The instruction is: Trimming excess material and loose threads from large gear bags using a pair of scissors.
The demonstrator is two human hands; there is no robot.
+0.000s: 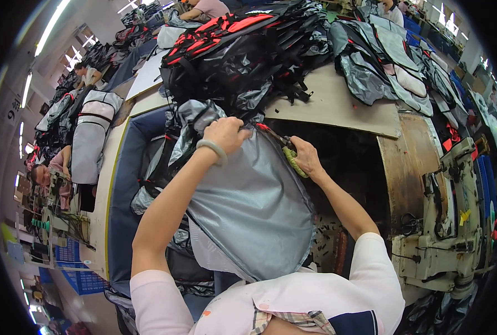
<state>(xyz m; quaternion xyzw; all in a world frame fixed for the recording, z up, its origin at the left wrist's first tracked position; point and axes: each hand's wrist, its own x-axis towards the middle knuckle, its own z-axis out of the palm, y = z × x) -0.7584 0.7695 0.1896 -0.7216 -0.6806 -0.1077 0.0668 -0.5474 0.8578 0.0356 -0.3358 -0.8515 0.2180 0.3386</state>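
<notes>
Over the person's lap, the left hand (224, 134) grips the top edge of a grey fabric panel (248, 206); the right hand (304, 157) is closed around green-handled scissors (291, 154) beside it.

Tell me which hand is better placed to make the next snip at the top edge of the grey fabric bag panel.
Right. The right hand holds the green-wrapped thread snips at the grey fabric bag panel edge, while the left hand grips the fabric bunched at the top.
</notes>
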